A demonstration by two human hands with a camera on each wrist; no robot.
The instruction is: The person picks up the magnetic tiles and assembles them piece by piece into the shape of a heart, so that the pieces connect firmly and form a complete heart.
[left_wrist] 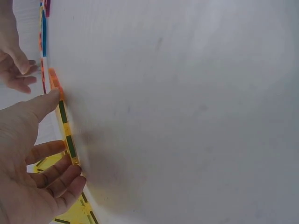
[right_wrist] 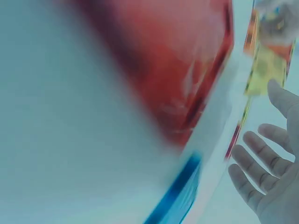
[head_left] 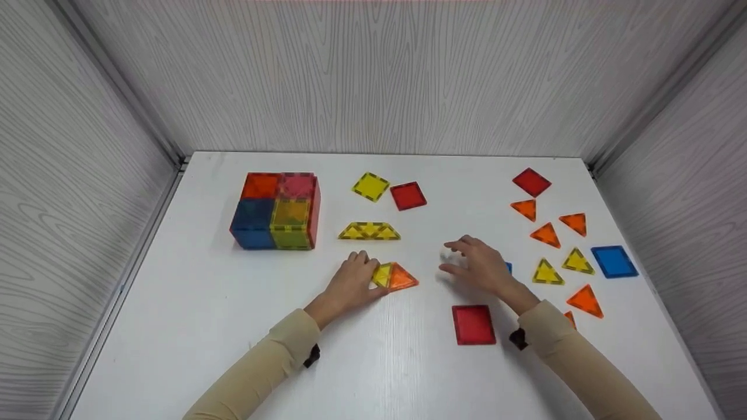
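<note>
In the head view my left hand (head_left: 350, 284) pinches a yellow triangle tile (head_left: 383, 273) that stands side by side with an orange triangle tile (head_left: 402, 277). The left wrist view shows that hand (left_wrist: 32, 154) with its thumb at the orange part (left_wrist: 54, 83) and its fingertips along the yellow edge. To the right, my right hand (head_left: 481, 268) hovers over the table with parted fingers and nothing in them. A blue tile (head_left: 509, 268) is mostly hidden behind it. A red square (head_left: 474, 325) lies nearer the front.
A block of coloured tiles (head_left: 274, 224) stands at the left. Behind my hands lie a joined yellow strip (head_left: 369, 231), a yellow square (head_left: 370, 186) and a red square (head_left: 408, 196). Several orange and yellow triangles, a red square (head_left: 531, 182) and a blue square (head_left: 614, 262) lie right.
</note>
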